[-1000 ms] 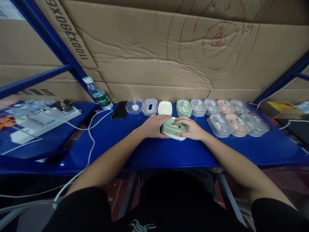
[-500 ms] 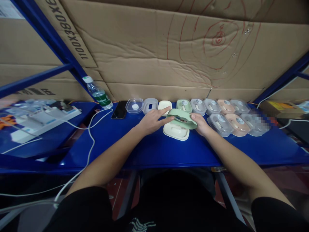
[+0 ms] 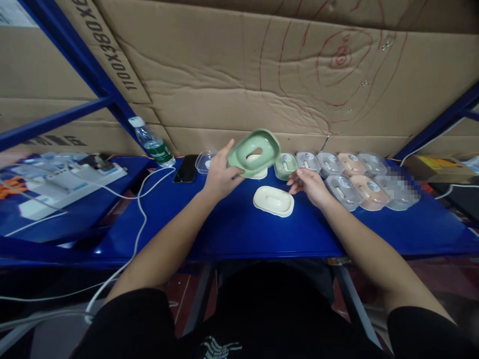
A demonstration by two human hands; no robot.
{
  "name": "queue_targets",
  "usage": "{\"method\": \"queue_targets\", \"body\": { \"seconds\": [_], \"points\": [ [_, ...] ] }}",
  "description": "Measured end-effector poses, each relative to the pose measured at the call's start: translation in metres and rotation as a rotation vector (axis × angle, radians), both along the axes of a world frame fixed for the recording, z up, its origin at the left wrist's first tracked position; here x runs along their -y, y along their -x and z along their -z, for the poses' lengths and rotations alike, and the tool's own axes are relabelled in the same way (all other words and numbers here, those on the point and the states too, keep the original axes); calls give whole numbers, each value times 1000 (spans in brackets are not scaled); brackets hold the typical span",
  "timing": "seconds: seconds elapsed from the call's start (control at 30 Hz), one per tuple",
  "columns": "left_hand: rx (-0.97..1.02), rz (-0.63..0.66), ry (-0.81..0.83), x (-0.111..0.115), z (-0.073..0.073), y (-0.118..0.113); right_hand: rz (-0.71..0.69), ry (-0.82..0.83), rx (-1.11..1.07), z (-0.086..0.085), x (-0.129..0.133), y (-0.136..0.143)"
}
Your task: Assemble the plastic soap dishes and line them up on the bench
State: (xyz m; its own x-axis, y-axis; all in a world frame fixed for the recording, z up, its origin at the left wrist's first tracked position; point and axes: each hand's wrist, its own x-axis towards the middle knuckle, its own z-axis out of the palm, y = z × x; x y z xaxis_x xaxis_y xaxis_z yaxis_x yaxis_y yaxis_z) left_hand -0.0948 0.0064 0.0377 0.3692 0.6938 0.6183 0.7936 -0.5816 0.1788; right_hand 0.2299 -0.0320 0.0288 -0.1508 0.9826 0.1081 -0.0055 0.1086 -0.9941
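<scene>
A green plastic piece with an oval hole (image 3: 244, 154) is raised and tilted above the table, gripped at its left end by my left hand (image 3: 221, 174). Behind it, partly hidden, lies a cream piece (image 3: 262, 174). My right hand (image 3: 310, 185) hovers just right of a cream oval tray (image 3: 274, 201) lying on the blue table; its fingers are bent together, and whether anything small is between them I cannot make out. Just behind that hand stands a green lidded box (image 3: 285, 167).
Several lidded boxes, grey (image 3: 343, 192) and peach (image 3: 369, 192), stand at the right. To the left are a clear container (image 3: 205, 162), a black phone (image 3: 185, 169), a water bottle (image 3: 157, 148), a white cable (image 3: 144, 209) and a power strip (image 3: 75, 189).
The green piece has moved up and left in my left hand and now shows its oval hole. My right hand has let go of it and is lower, beside the cream tray.
</scene>
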Motion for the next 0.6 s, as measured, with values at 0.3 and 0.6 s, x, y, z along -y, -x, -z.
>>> {"method": "queue_targets", "body": {
  "seconds": [0.3,0.6],
  "points": [
    [213,-402,85,-19,12,21,21,15,25,6,-5,-2],
    [90,-447,207,-21,23,15,-20,41,59,10,-6,-3]
  ]
}}
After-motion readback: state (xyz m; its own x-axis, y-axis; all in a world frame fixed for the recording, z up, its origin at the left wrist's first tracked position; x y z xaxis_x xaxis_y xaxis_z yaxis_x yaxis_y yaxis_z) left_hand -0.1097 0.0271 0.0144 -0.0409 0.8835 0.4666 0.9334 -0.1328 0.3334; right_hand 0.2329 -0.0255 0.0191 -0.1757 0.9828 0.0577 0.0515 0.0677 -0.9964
